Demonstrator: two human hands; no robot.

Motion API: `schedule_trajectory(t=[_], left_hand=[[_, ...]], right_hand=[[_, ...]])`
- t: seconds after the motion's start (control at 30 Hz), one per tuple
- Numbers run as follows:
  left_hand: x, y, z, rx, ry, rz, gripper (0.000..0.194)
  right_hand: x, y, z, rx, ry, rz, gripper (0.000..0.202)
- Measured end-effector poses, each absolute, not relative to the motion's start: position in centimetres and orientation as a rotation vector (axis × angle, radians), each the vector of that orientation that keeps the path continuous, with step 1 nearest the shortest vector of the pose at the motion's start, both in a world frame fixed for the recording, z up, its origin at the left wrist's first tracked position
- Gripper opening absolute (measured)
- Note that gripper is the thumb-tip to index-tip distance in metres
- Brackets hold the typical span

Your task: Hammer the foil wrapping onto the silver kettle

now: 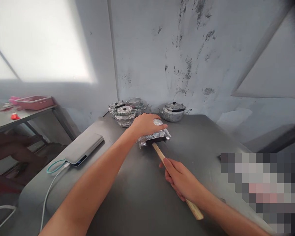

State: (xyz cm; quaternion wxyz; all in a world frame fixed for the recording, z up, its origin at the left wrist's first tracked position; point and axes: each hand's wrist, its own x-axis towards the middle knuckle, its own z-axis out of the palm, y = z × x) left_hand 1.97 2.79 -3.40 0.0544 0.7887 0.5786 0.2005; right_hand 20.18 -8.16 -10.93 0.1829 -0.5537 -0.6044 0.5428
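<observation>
My left hand (pixel 148 124) lies over a silvery metal pot (pixel 149 136), its fingers spread across the pot's far side. The pot is tipped, with its black handle (pixel 156 140) toward me. My right hand (pixel 178 175) is wrapped round a light wooden stick (pixel 195 211). The stick's far end reaches the pot just below the black handle; whatever is at that end is hidden by the pot.
Several metal pots stand at the table's back edge, among them a lidded one (pixel 174 112) and a foil-like one (pixel 125 118). A grey power bank (pixel 85 149) with cables lies at the left. Beyond, a red tray (pixel 35 103) sits on another table.
</observation>
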Motion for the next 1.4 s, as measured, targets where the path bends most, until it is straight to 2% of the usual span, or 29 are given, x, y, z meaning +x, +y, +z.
schedule_trajectory(t=[0.37,0.6,0.77,1.23,1.4], left_hand=[[0.1,2.8,-2.2,2.454,1.392,0.374,0.119],[-0.2,2.8,-2.1,2.423,1.398,0.356,0.096],[-0.1,2.5,-2.0,2.435,1.406,0.384,0.088],[0.1,2.1,-1.7,2.427,1.369,0.346,0.088],[-0.1,2.2,-1.7,2.47,1.299,0.346,0.1]], right_hand=[[20.9,-8.1,-10.7,-1.49,-1.97,1.214,0.034],[21.0,-7.8,-11.5,-1.486,-2.028,1.184,0.037],[21.0,-7.7,-11.5,-1.488,-2.058,1.14,0.036],[21.1,-7.9,-11.0,-1.51,-2.085,1.083,0.037],[21.1,-7.7,-11.2,-1.519,-2.096,1.07,0.037]])
